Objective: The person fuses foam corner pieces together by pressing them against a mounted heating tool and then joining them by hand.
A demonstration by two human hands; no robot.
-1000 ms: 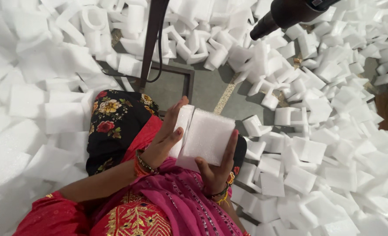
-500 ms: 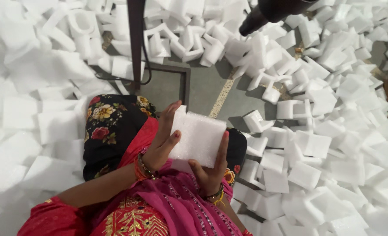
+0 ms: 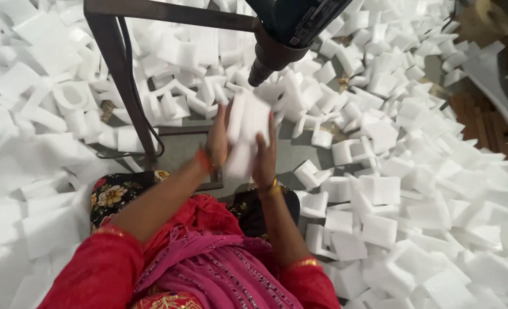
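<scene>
Both my hands hold a white foam block raised in front of me, just below the nose of a dark drill-like tool fixed on a metal frame. My left hand grips the block's left side, and my right hand grips its right side with fingers spread over the face. The block is blurred by motion. Red sleeves and bangles show on both arms.
Heaps of white foam pieces cover the floor all around. A dark metal stand leg with a black cable rises at left. A strip of grey floor lies ahead of my knees. A wooden surface shows at far right.
Both hands have lifted the foam block up and forward from my lap towards the tool's nose. The view has shifted so the tool now hangs right above the block.
</scene>
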